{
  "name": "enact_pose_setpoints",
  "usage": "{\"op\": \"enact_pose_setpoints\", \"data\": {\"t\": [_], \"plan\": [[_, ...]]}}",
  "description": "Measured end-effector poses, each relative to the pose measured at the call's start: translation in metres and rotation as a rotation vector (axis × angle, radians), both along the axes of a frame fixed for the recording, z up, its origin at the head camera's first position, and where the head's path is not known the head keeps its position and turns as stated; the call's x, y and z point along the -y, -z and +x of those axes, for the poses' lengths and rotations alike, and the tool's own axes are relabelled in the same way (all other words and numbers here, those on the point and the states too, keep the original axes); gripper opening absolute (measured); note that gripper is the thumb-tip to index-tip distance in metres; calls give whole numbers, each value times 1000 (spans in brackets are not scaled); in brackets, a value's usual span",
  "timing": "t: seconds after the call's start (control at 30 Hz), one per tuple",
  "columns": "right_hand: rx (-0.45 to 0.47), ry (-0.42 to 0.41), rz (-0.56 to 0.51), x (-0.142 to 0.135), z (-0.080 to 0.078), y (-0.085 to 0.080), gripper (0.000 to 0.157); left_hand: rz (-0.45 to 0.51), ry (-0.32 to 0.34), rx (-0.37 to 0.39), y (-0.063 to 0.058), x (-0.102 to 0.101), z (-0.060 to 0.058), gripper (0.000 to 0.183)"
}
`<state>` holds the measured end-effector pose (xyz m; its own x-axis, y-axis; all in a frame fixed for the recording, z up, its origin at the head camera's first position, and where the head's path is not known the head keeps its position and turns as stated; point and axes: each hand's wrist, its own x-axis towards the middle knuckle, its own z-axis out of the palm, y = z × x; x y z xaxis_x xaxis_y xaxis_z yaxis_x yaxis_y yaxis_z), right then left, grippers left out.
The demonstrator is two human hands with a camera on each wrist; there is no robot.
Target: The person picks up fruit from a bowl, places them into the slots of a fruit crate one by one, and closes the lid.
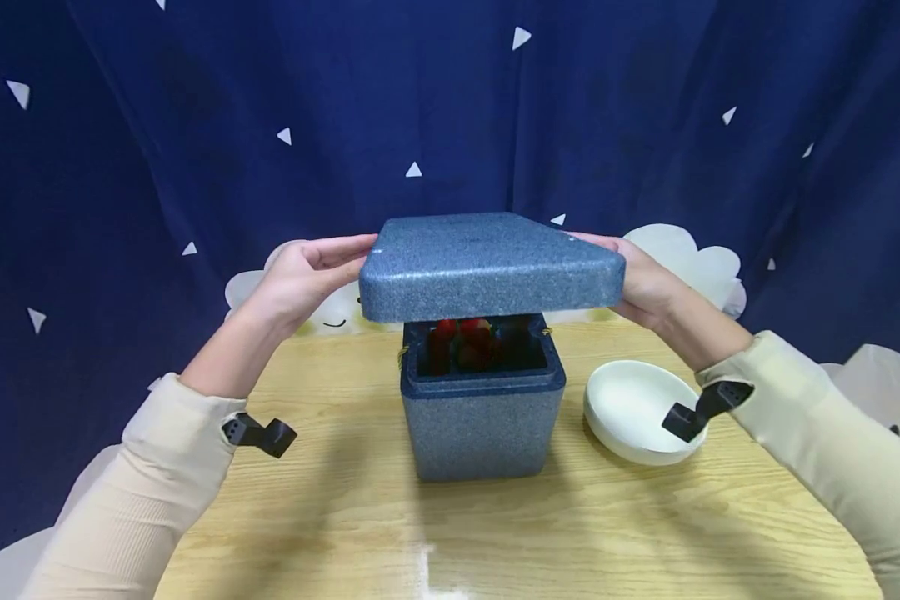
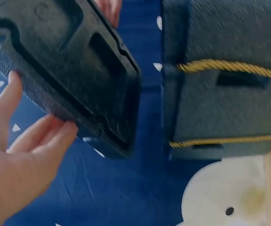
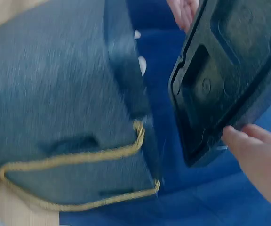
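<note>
A blue-grey foam box lid (image 1: 487, 271) is held up in the air over the open foam cooler box (image 1: 483, 437), with a gap between them. My left hand (image 1: 300, 279) grips the lid's left edge, and my right hand (image 1: 645, 279) has hold of the right edge. The lid's recessed underside (image 2: 55, 52) faces the left wrist camera. Inside the box lie round red things (image 1: 474, 335), dark and partly covered by the lid in the head view. Yellow twisted rope (image 3: 93, 157) runs along the box's side.
Right of the box, a white bowl (image 1: 622, 404) stands on the light wooden table (image 1: 330, 508). Behind hangs a dark blue curtain (image 1: 450, 100) with white triangles and cloud shapes. Black wrist mounts (image 1: 258, 433) sit on both cream sleeves.
</note>
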<state>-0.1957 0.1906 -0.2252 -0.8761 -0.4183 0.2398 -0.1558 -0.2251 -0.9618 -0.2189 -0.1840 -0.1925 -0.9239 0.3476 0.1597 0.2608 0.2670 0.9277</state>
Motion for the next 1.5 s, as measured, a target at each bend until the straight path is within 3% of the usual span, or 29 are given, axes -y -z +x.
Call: {"op": "enact_pose_setpoints", "data": {"t": [0.1,0.17,0.3,0.57,0.83,1.03,1.5], "plan": [[-27,33,146,-2,-8,0,52,-37,38,-44,7,3,-11,50],[-45,46,186,-3,-14,4,62,-60,68,-57,11,5,-17,51],[-87,25,156,-6,-25,14,64,-83,137,-57,22,6,-30,54],[-131,-30,142,-16,-39,42,69,-11,230,19,48,0,-46,63],[-95,-42,246,-22,-47,62,77,48,254,56,68,-2,-52,68],[-85,-52,262,-22,-48,68,80,69,279,95,80,-1,-52,71],[-84,-83,233,-25,-49,61,79,112,266,80,83,-5,-49,70]]}}
